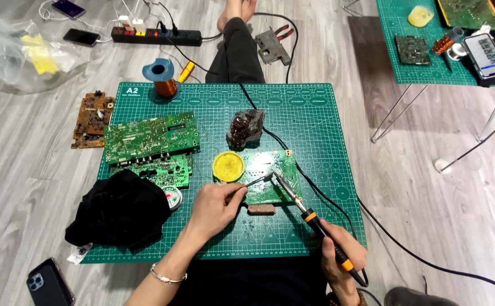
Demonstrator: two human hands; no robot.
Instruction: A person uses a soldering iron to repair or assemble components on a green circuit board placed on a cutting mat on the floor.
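Grey wood-plank floor carries a green cutting mat. Near the mat's front edge lies a small green circuit board. Left hand pinches tweezers over it; right hand grips a soldering iron, tip on the board.

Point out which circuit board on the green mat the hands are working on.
The small green board beside the yellow tin: the soldering iron tip and tweezers meet on it. The larger boards lie untouched further left.
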